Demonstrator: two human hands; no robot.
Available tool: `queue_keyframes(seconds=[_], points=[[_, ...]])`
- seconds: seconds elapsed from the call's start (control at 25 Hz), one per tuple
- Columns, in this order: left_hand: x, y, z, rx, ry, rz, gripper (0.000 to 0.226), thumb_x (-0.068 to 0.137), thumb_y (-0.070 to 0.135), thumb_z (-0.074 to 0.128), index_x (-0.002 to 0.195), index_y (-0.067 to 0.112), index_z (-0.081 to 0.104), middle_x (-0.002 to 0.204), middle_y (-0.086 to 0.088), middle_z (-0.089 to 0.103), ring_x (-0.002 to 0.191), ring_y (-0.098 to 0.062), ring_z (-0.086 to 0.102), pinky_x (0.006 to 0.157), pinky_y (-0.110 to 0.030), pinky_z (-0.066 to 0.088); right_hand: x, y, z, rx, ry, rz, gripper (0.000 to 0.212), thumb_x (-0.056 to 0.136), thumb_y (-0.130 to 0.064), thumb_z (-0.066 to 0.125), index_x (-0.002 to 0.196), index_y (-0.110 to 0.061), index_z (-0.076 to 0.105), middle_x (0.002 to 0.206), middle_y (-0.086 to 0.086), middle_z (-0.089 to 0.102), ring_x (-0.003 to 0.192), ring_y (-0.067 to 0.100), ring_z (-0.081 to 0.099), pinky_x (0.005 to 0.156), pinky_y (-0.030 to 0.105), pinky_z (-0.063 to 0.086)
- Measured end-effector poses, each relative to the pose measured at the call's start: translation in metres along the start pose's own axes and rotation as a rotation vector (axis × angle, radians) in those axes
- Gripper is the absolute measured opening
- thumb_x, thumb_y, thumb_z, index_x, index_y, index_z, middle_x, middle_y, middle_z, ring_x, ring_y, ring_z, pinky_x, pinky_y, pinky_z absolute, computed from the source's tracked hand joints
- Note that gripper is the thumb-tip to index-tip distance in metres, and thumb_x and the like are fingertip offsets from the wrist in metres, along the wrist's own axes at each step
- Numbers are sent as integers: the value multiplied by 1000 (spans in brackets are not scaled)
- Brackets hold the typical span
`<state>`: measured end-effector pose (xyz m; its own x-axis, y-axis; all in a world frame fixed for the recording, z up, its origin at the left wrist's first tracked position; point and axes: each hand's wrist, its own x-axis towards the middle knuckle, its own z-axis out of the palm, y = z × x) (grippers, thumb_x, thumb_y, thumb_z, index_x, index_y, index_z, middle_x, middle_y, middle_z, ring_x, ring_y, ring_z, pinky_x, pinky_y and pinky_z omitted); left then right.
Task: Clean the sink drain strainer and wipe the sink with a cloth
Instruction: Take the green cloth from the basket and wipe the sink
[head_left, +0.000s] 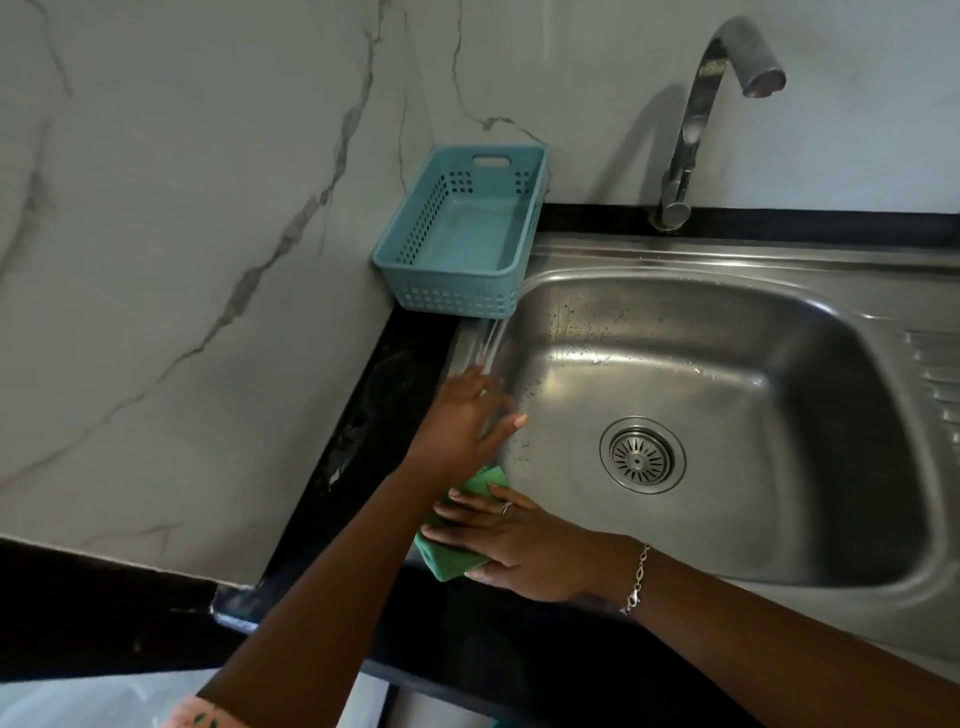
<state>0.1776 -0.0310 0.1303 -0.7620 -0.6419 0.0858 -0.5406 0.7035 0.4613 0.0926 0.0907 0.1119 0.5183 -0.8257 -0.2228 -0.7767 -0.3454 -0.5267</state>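
Note:
A steel sink (727, 332) fills the right half of the head view, its basin wet with droplets. The round drain strainer (642, 456) sits in place in the basin floor. A folded green cloth (457, 558) lies on the sink's left rim at the front corner. My right hand (511, 540) presses flat on the cloth with fingers straight. My left hand (467, 421) rests open on the left rim just beyond it, fingers spread, touching the steel and holding nothing.
An empty blue plastic basket (462, 236) stands on the black counter (384, 395) at the sink's back left corner. A chrome tap (696, 119) rises behind the basin, with no water running. Marble wall panels close off the left and back.

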Motion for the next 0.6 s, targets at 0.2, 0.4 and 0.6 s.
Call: queue_keyframes(seconds=[0.2,0.4,0.6], points=[[-25,8,13,-44,-90,-64,35,95,29,44,114,6,62,125,-12,57,136,-26,36,116,-46,17,-15,-4,1,26,2,-14,56,97,-43,37,147,-30,16,159,-4,12,147,10,0,115,30,-8],[-40,17,23,-147,-80,-148,35,97,29,41,122,10,56,130,-8,55,139,-20,29,115,-34,6,-31,-4,2,16,39,-30,58,95,-43,42,146,-27,22,158,-4,18,146,11,8,118,37,2],[-48,25,32,-121,-120,-218,41,96,40,37,123,14,55,133,-4,54,140,-17,29,114,-34,7,-58,5,0,4,59,-15,61,92,-40,49,146,-27,23,158,-4,18,146,8,10,117,29,5]])
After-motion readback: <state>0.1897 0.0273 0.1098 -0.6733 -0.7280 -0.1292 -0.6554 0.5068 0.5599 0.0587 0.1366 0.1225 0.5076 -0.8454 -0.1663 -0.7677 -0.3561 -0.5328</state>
